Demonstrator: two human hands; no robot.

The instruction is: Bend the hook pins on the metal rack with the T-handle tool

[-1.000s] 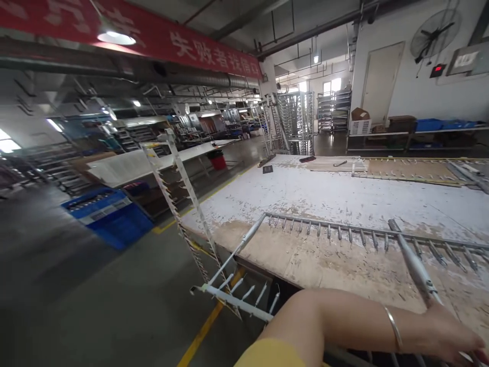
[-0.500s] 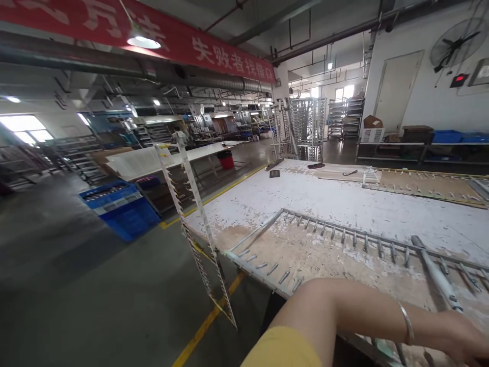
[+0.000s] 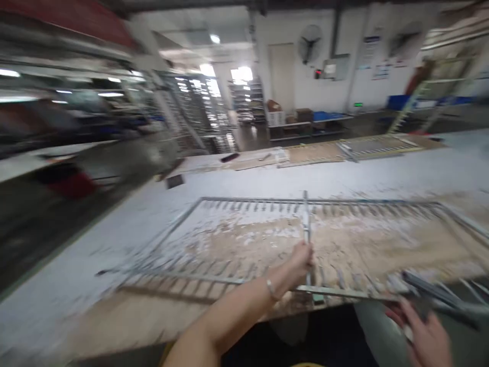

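The table (image 3: 237,179) is filling most of the space before me, its white coat flaking to bare board. On it the frame (image 3: 306,229) is lying flat, its long rails lined with hooks, the near rail (image 3: 214,277) running close by the table's front edge toward the person's right side. A smaller frame (image 3: 347,151) is lying behind it, along the far edge. Across the middle of the big one the crossbar (image 3: 306,210) is standing out, and a dark bar (image 3: 439,291) is slanting over the near rail's right part; whether it is belonging to the frame I can't tell.

The left hand (image 3: 303,258) is gripping the crossbar, fingers wrapped round it. The right hand (image 3: 425,326) is reaching in by the near rail and dark bar, fingers bent; it is blurring, so I can't tell whether they are closing on anything. A bracelet (image 3: 271,289) is circling the left wrist. Beyond, a dark block (image 3: 174,181) and a wrench (image 3: 264,157) are resting well apart from both hands.

To my eye, the person is handling the frame on the tabletop; any further move is calling for a firm left grip and a sure right hold.
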